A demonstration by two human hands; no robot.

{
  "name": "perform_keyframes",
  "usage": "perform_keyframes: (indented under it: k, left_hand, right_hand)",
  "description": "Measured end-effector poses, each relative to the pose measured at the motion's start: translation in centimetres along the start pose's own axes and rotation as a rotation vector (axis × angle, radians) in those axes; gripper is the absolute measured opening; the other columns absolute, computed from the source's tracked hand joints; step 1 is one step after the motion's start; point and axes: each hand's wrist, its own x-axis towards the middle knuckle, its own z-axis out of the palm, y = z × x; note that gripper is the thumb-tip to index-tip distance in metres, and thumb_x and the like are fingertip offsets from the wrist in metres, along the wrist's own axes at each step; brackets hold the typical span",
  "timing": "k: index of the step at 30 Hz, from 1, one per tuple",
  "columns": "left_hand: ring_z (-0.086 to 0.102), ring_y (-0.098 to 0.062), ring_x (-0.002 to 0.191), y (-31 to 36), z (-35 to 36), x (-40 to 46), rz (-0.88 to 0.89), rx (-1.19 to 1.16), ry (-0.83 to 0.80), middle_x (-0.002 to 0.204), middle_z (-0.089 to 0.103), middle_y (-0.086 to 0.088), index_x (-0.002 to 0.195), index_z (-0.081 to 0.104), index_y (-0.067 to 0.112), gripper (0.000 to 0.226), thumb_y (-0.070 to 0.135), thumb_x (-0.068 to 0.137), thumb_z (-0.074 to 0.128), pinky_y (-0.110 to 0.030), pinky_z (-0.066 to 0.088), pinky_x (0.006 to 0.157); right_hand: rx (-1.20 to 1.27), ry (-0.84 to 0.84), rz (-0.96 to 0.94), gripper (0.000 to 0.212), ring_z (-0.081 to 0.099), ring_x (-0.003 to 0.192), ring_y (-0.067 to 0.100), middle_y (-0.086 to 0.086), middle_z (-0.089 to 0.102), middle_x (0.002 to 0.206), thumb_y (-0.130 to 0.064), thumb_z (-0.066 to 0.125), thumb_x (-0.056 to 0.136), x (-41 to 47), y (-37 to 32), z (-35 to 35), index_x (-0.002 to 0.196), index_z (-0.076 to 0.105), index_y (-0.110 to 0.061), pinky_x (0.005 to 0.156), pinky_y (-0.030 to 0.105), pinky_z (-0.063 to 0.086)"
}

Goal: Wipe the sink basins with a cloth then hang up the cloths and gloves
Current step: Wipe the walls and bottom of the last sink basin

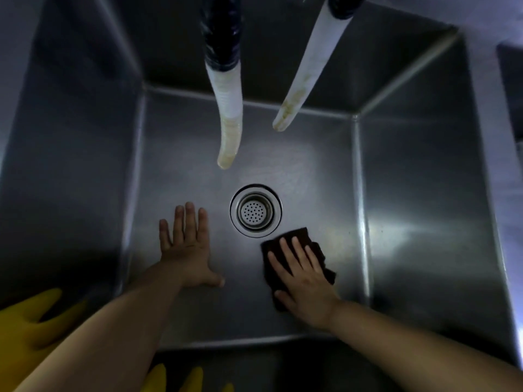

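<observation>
a deep steel sink basin [410, 193] fills the view, its floor dull and streaked, with the round drain strainer [255, 211] set in the middle of that floor. two pale, stained hoses [229, 108] hang down from above, both ending short of the floor beyond the drain. yellow rubber gloves [25, 329] lie at the near left edge of the basin, well away from the drain. the left hand [186, 247] lies flat on the floor just left of the drain, fingers straight and spread, holding nothing. the right hand [304, 278] presses flat with straight fingers on a dark brown cloth [294, 236], which sits on the floor just nearer than the drain and to its right, one corner almost touching the drain's rim.
</observation>
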Motion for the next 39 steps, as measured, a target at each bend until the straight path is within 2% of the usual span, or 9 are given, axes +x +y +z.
perform_keyframes:
  k: [5,10,15,22,26,29,32,35,39]
  left_hand:
    - [-0.064,-0.028,0.107,0.0,0.3,0.5,-0.024,0.017,-0.005,0.119,-0.066,-0.012,0.112,-0.061,0.017,0.158,0.079,0.042,0.067,-0.044,-0.049,0.075]
    - [-0.063,-0.026,0.108,0.1,0.8,1.1,-0.025,0.03,0.032,0.118,-0.067,-0.01,0.111,-0.061,0.019,0.158,0.078,0.04,0.067,-0.043,-0.049,0.076]
    - [-0.065,-0.025,0.104,0.1,1.0,1.2,-0.02,0.031,0.035,0.116,-0.068,-0.009,0.107,-0.063,0.02,0.157,0.076,0.043,0.069,-0.044,-0.046,0.08]
    - [-0.055,-0.031,0.115,0.5,-0.1,-0.4,-0.003,0.059,0.037,0.118,-0.065,-0.013,0.12,-0.053,0.013,0.148,0.064,0.06,0.073,-0.053,-0.025,0.104]
    - [-0.015,-0.032,0.144,0.9,-2.9,-3.2,0.053,0.191,0.01,0.154,-0.025,-0.016,0.148,-0.014,0.009,0.114,0.048,0.077,0.066,-0.049,0.002,0.116]
    - [0.014,-0.028,0.143,2.5,-5.6,-7.2,0.132,0.219,0.073,0.158,0.004,-0.01,0.148,0.02,0.012,0.074,0.038,0.088,0.054,-0.044,0.019,0.115]
    - [0.045,-0.023,0.124,2.4,-7.7,-12.3,0.202,0.282,0.209,0.14,0.045,-0.003,0.133,0.043,0.019,0.043,0.028,0.091,0.047,-0.036,0.037,0.102]
    - [0.058,-0.019,0.11,-0.4,-8.9,-17.3,0.255,0.347,0.397,0.124,0.059,0.004,0.125,0.051,0.023,0.037,0.032,0.09,0.05,-0.033,0.043,0.092]
    - [0.067,-0.027,0.065,-5.5,-8.5,-21.6,0.321,0.372,0.646,0.077,0.07,-0.004,0.082,0.071,0.013,0.029,0.029,0.073,0.049,-0.034,0.054,0.066]
  right_hand:
    - [-0.012,0.01,0.116,0.08,-0.022,0.14,0.031,0.005,-0.011,0.156,-0.051,0.044,0.09,3.9,6.1,-1.8,0.144,-0.011,-0.033,0.112,0.043,-0.017]
    - [0.057,0.061,0.431,0.076,-0.014,0.145,0.024,0.004,-0.012,0.159,-0.053,0.038,0.091,9.6,13.6,-5.3,0.15,-0.005,-0.032,0.115,0.041,-0.009]
    - [0.148,0.048,0.549,0.073,-0.021,0.143,0.024,0.004,-0.019,0.157,-0.053,0.03,0.093,8.7,12.3,-4.3,0.149,-0.012,-0.032,0.115,0.041,-0.013]
    - [0.183,-0.254,0.543,0.083,-0.032,0.138,0.032,0.012,-0.035,0.15,-0.055,0.029,0.093,0.4,6.5,-0.8,0.143,-0.028,-0.023,0.11,0.045,-0.018]
    - [0.094,-0.431,0.45,0.085,-0.031,0.137,0.037,0.016,-0.037,0.148,-0.052,0.032,0.094,-3.2,3.8,-0.3,0.144,-0.027,-0.018,0.111,0.049,-0.016]
    - [0.037,-0.481,0.326,0.084,-0.034,0.134,0.037,0.016,-0.038,0.147,-0.049,0.034,0.095,-4.2,2.9,-1.4,0.144,-0.027,-0.017,0.109,0.049,-0.018]
    - [-0.021,-0.483,0.154,0.081,-0.04,0.13,0.035,0.014,-0.04,0.145,-0.044,0.032,0.097,-3.7,1.9,-2.9,0.138,-0.033,-0.015,0.106,0.048,-0.024]
    - [-0.028,-0.42,-0.037,0.078,-0.041,0.13,0.032,0.007,-0.041,0.143,-0.04,0.032,0.098,-1.4,-0.2,-4.1,0.137,-0.033,-0.02,0.102,0.043,-0.033]
    - [-0.043,-0.291,-0.212,0.07,-0.043,0.127,0.032,0.005,-0.037,0.145,-0.048,0.024,0.099,3.1,-4.1,-4.7,0.138,-0.03,-0.025,0.104,0.042,-0.033]
